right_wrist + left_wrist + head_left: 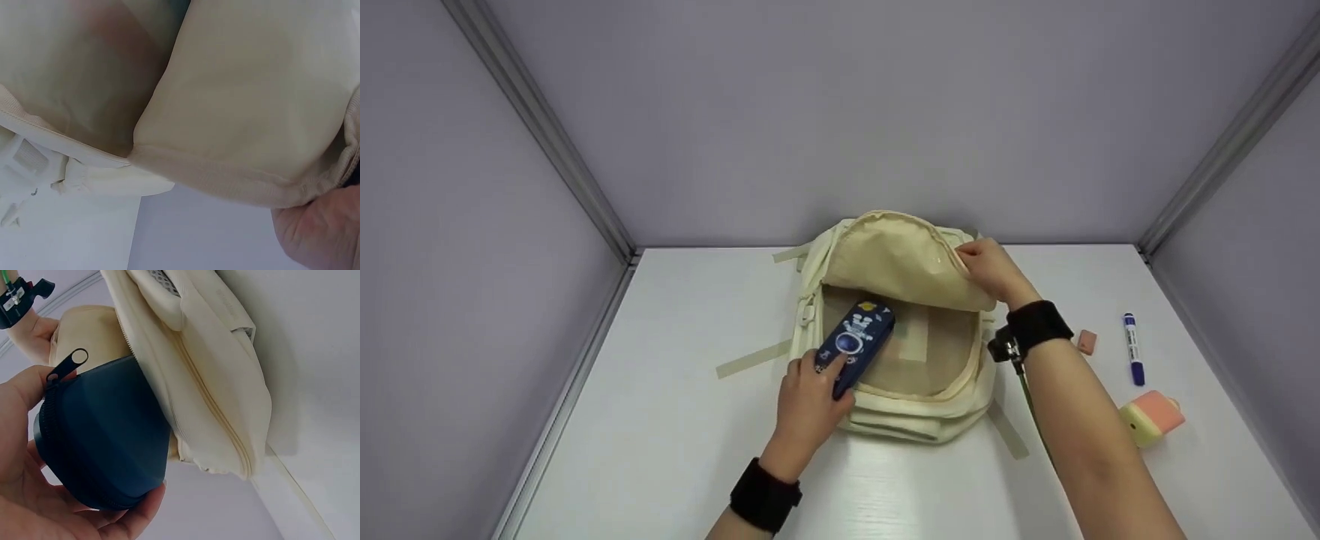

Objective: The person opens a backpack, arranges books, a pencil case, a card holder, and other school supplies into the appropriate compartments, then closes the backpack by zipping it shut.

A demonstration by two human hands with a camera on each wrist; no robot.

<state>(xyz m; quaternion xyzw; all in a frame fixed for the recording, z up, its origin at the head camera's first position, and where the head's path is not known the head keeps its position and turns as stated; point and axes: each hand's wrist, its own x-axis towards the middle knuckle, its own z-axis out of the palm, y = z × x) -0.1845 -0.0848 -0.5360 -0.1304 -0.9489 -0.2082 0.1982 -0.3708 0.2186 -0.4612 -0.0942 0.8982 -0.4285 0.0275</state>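
A cream backpack (960, 409) lies on the white table with its main compartment unzipped and its front flap (896, 259) folded up. My left hand (808, 397) grips a dark blue zippered pencil case (856, 345) with an astronaut print, thumb on one side and fingers on the other. The case's far end reaches over the compartment opening. In the left wrist view the zip pull (68, 364) stands at the near end of the case (112, 433). My right hand (994, 270) pinches the flap's right edge and holds it raised; the right wrist view shows the flap's inner lining (247, 101).
Right of the backpack lie a small pinkish eraser (1087, 342), a blue-and-white marker (1134, 349) and a pink-and-yellow block-like item (1153, 418). Straps (754, 360) spread over the table on both sides. Grey walls (885, 112) enclose the table at the back and sides.
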